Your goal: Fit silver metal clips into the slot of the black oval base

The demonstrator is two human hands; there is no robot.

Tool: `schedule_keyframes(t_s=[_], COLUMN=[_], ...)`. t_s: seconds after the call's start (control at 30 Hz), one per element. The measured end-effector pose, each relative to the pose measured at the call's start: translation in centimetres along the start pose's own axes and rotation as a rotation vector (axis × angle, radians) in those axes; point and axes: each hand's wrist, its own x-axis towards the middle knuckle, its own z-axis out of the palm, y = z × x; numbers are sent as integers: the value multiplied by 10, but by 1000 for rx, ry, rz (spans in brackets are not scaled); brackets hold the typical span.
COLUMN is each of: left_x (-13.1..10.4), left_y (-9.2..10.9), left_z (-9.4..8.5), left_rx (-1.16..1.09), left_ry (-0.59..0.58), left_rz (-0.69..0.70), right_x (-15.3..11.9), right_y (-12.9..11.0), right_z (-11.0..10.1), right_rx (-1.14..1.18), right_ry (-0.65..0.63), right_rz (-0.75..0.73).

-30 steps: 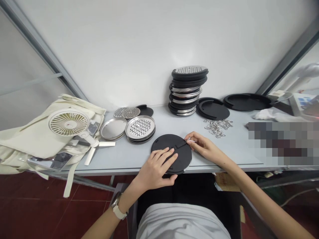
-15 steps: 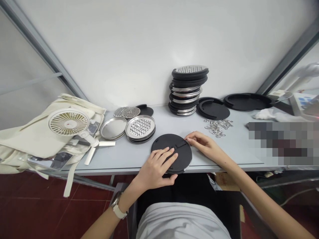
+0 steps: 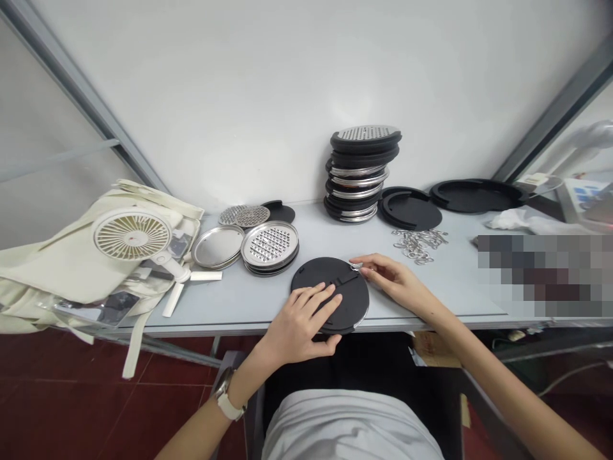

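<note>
A round black disc (image 3: 309,271) lies on the table right in front of me, a strip of shiny metal showing along its lower right edge. My left hand (image 3: 301,319) rests flat on it with fingers spread, the thumb at its near edge. At the disc's upper right rim, my right hand (image 3: 383,275) pinches a small silver metal clip (image 3: 355,266) between thumb and fingertips. The clip's exact shape is too small to tell. Beyond that hand lies a loose pile of similar silver clips (image 3: 419,245).
A tall stack of black holders and metal grater discs (image 3: 364,172) stands against the wall. Left of centre are grater discs (image 3: 271,246) and plain metal discs (image 3: 218,248). Black round holders (image 3: 414,211) lie right. A white fan (image 3: 131,236) rests on a cream bag (image 3: 62,255).
The silver clip now shows over the disc's rim, where it was mostly hidden by my right fingers. My right hand has shifted slightly; my left hand has stayed in place.
</note>
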Motion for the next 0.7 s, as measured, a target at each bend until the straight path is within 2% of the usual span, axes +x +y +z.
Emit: schedule_keyframes(t_s=[0.3,0.43,0.7], left_x=[-1,-1,0], left_y=[-1,-1,-1], left_z=[1,0,1], left_rx=[-11,-14,-8], left_ry=[-4,-4,0], left_rz=[0,-2,-1], right_x=[1,0,0], right_y=[-3,0,-6], right_z=[1,2,1], right_rx=[-3,-62,-9], right_ry=[-55,-52,-43], right_rz=[38,47,40])
